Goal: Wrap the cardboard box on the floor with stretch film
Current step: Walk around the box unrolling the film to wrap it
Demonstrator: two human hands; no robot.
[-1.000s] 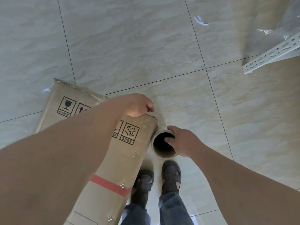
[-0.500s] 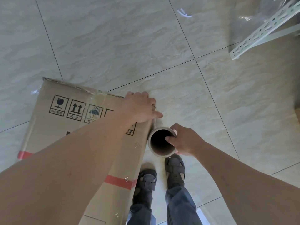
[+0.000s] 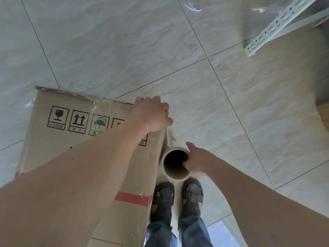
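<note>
A tall brown cardboard box (image 3: 85, 157) printed with black handling symbols and crossed by a red tape band stands on the pale marbled tile floor (image 3: 124, 41), seen from above, with clear film already creased across its top edge and upper face. The left hand (image 3: 153, 115) lies over the box's top right corner, its fingers (image 3: 156, 100) curled down over the far edge so that they grip the corner; the thumb points right along the box's side edge.

Just beside the box's right edge a roll of clear stretch film on a brown cardboard tube (image 3: 175, 164) stands upright, its open dark bore facing the camera. A narrow strip of film runs from the roll up to the corner under the left hand. The right hand (image 3: 197, 162) holds the roll at its rim: the thumb hooks inside the bore, and the other fingers (image 3: 191, 145) wrap the outside of the tube, loosely spread.

Below the roll are 2 feet in dark sandals (image 3: 192, 195) and blue jeans. A white perforated metal rail (image 3: 277, 24) lies towards the floor's far right corner.
</note>
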